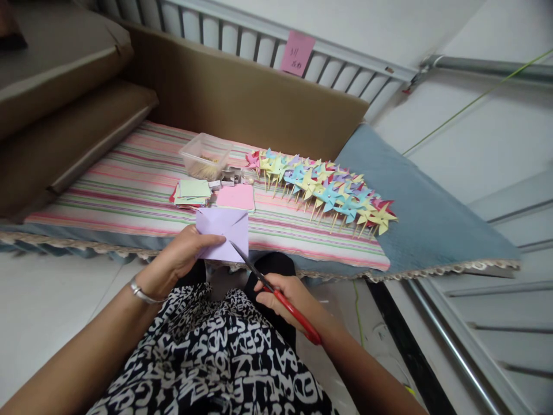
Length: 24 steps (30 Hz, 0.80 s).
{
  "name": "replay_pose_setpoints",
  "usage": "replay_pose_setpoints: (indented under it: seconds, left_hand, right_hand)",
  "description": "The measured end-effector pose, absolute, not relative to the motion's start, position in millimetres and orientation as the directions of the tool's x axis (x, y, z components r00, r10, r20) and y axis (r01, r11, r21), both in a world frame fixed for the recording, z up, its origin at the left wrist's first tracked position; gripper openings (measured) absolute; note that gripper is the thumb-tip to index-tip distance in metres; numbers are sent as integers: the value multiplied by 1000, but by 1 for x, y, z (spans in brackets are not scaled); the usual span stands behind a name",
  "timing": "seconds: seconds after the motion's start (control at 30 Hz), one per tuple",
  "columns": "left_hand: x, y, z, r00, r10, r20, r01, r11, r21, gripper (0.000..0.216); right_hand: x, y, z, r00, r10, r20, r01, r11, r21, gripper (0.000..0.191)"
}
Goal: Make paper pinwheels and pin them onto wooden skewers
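Observation:
My left hand (184, 253) pinches a square of lilac paper (224, 232) with fold creases, held above my lap in front of the striped cloth. My right hand (283, 297) grips red-handled scissors (276, 294), whose blades touch the paper's lower right edge. On the cloth behind the paper lie a stack of coloured paper squares (193, 192), a pink sheet (235, 197) and a clear plastic tub (206, 155). A long row of finished paper pinwheels (322, 187) on sticks stretches to the right.
The striped cloth (129, 184) covers a low surface with a lace trim edge; a blue blanket (415, 213) lies at its right. A cardboard panel (242, 98) stands behind. Brown cushions (56, 115) rise at left. A pink note (297, 53) hangs on the white railing.

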<state>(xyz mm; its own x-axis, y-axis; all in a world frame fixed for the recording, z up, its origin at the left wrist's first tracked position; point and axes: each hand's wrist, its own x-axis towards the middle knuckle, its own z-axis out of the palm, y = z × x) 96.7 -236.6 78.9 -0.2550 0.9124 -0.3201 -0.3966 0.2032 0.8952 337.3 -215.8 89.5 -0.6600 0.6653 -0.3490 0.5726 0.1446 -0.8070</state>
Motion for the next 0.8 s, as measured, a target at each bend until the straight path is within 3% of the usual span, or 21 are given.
replay_pose_setpoints:
  seconds: [0.8]
  left_hand:
    - [91, -234, 64, -244, 904, -352, -383, 243, 891, 36]
  right_hand:
    - [341, -215, 81, -663, 685, -301, 634, 301, -712, 23]
